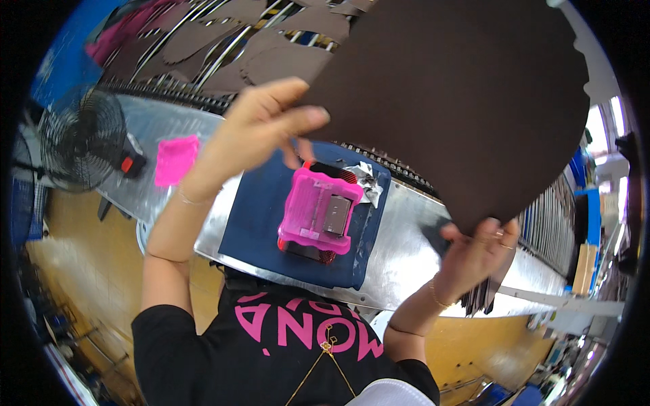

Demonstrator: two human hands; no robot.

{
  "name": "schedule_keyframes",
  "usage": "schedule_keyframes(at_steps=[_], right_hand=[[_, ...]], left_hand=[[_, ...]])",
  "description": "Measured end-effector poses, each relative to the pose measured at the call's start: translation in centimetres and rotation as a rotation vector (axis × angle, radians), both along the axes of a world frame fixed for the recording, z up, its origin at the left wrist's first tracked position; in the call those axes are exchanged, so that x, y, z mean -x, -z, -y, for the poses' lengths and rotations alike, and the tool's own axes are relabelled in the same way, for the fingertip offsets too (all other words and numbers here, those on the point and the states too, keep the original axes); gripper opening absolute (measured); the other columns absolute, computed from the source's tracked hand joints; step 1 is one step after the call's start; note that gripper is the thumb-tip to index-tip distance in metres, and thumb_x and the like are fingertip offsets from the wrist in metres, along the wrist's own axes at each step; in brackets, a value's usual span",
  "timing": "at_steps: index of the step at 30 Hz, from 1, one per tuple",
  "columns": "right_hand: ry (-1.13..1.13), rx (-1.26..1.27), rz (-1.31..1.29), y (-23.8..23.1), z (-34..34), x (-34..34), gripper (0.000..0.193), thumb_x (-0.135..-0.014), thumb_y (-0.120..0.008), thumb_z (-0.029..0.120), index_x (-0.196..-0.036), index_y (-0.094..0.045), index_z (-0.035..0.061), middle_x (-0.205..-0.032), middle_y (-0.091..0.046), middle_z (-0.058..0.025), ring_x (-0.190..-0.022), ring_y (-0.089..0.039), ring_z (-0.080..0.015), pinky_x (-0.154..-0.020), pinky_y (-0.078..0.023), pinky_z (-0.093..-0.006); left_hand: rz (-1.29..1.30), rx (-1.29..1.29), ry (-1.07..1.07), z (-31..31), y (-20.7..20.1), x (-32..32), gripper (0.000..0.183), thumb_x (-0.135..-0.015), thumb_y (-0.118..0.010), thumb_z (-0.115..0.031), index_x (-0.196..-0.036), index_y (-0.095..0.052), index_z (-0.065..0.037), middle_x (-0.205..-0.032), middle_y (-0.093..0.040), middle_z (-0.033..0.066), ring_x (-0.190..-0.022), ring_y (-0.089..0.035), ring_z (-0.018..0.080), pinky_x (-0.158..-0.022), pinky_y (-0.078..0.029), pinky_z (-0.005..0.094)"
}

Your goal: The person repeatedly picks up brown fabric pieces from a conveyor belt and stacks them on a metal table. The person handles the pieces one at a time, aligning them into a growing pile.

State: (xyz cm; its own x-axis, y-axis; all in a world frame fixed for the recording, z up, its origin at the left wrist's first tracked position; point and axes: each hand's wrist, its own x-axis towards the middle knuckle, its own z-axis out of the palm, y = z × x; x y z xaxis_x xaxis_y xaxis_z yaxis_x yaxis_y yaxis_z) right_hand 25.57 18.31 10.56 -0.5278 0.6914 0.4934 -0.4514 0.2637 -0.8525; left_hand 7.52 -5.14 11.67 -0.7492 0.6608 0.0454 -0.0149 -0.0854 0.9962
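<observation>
Spanning both hands, the dark brown scalloped-edge sheet [460, 101] lies beyond and right of the pink basket [301, 206]. Left hand [261, 128], nearer the basket, pinches one corner; right hand [479, 260], right of the basket, pinches the lower corner. Long axis: cannot be told; upper end out of view.

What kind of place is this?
It looks like a workshop or factory: there's a long metal table, cut brown pieces laid out beyond it, and a big dark brown sheet held up.
</observation>
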Motion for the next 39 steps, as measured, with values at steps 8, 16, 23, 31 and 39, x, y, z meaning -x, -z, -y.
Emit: schedule_keyframes(at_steps=[8, 16, 23, 31, 39], right_hand=[[-0.305, -0.609, 0.347, 5.6, 4.6, 3.7, 0.019, -0.071, -0.076, 0.006, -0.088, -0.069, 0.0019, -0.082, -0.07, -0.0095, -0.071, -0.066, -0.0206, -0.066, -0.048, -0.0268], [-0.185, -0.927, 0.454, 8.0, 1.4, 0.1, 0.018, -0.073, -0.067, 0.004, -0.091, -0.066, 0.0056, -0.078, -0.067, -0.004, -0.078, -0.06, -0.0202, -0.079, -0.038, -0.0386], [-0.166, -0.768, 0.603, 9.2, -2.3, -6.7, 0.013, -0.076, -0.065, 0.007, -0.088, -0.066, 0.006, -0.078, -0.067, -0.0016, -0.065, -0.06, -0.0141, -0.08, -0.036, -0.0328], [-0.168, -0.432, 1.094, 1.8, -9.9, -17.1, 0.021, -0.074, -0.073, 0.008, -0.09, -0.064, -0.0028, -0.079, -0.061, -0.0075, -0.066, -0.054, -0.0139, -0.061, -0.043, -0.0254], [0.203, -0.287, 0.545, -5.1, -11.1, -9.6, 0.032, -0.087, -0.06, 0.011, -0.115, -0.053, -0.0013, -0.097, -0.061, -0.0077, -0.082, -0.057, -0.0128, -0.067, -0.049, -0.0245]], left_hand=[[-0.576, 0.174, -0.449, 11.8, -1.1, -0.1, 0.019, -0.088, -0.06, -0.009, -0.105, -0.062, -0.001, -0.077, -0.065, 0.0033, -0.062, -0.062, 0.0081, -0.052, -0.048, 0.0179], [-0.29, 0.391, -0.296, 10.8, 2.2, -2.2, 0.01, -0.085, -0.06, -0.004, -0.093, -0.061, 0.003, -0.069, -0.063, 0.0043, -0.057, -0.062, 0.0091, -0.048, -0.048, 0.0218], [-0.82, 0.389, 0.013, 3.3, 5.5, -2.8, 0.011, -0.076, -0.066, -0.003, -0.087, -0.066, -0.005, -0.072, -0.055, 0.0054, -0.062, -0.058, 0.0216, -0.054, -0.047, 0.0289], [-0.943, 0.294, 0.325, -5.0, 4.8, -4.7, 0.009, -0.075, -0.068, -0.018, -0.072, -0.068, -0.01, -0.082, -0.052, 0.0045, -0.083, -0.057, 0.0227, -0.063, -0.047, 0.0365], [-1.051, 0.11, 0.092, -10.7, 2.1, -1.1, 0.009, -0.078, -0.066, -0.019, -0.078, -0.067, -0.011, -0.086, -0.05, 0.0055, -0.082, -0.054, 0.0222, -0.064, -0.047, 0.0359]])
